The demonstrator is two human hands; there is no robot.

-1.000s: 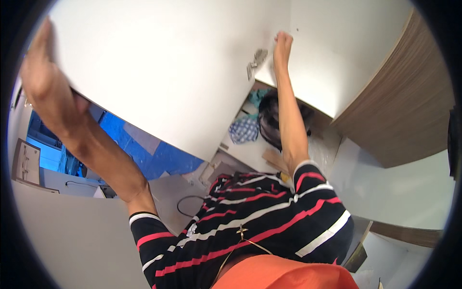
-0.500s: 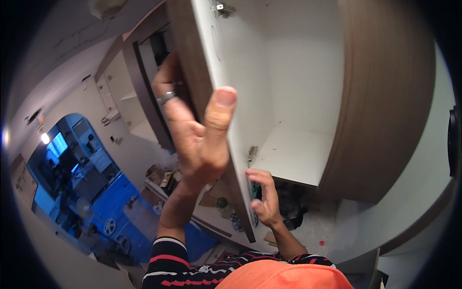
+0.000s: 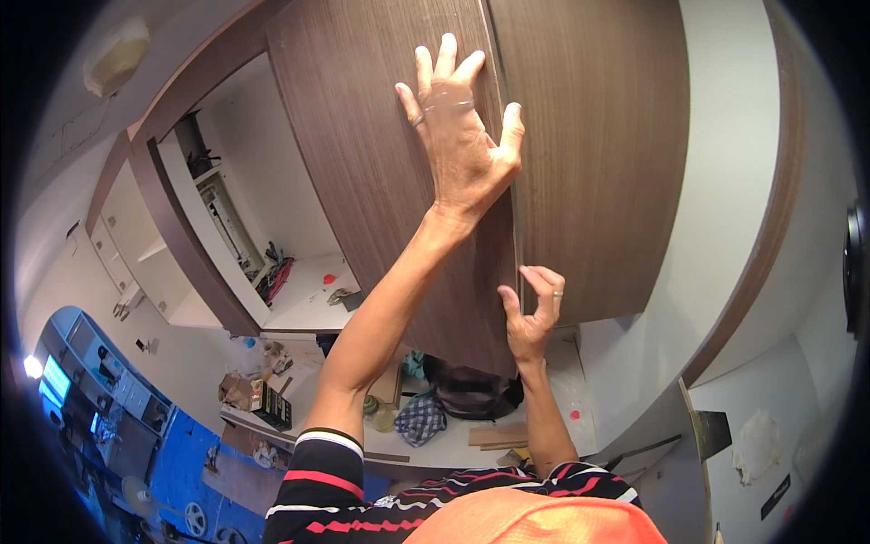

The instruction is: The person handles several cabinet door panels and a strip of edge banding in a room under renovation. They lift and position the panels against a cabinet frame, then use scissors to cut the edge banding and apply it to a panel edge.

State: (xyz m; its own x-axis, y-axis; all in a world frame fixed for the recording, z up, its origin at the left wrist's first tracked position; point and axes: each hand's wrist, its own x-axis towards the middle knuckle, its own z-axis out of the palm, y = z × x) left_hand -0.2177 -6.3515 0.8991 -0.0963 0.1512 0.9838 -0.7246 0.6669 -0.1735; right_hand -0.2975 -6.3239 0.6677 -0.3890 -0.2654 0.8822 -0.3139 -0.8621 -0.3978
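A brown wood-grain cabinet door [image 3: 353, 100] now covers the compartment in front of me. Flat on its face, with fingers spread, lies my left hand [image 3: 467, 150]. At the door's lower right edge is my right hand [image 3: 535, 313], its thumb and fingers apart around the seam beside the neighbouring brown panel [image 3: 594, 136]. Whether the right fingertips touch the edge, I cannot tell. The door looks almost flush with that panel.
To the left, an open white compartment [image 3: 308, 281] holds cables and small parts. Below are a dark bag [image 3: 476, 392], a checked cloth [image 3: 420, 422], a jar [image 3: 383, 418] and a box [image 3: 270, 405] on a white counter. A blue-covered floor [image 3: 177, 449] lies at lower left.
The door has swung from standing open to lying over its compartment. My left hand went from its edge to its face; my right hand stayed near the lower edge.
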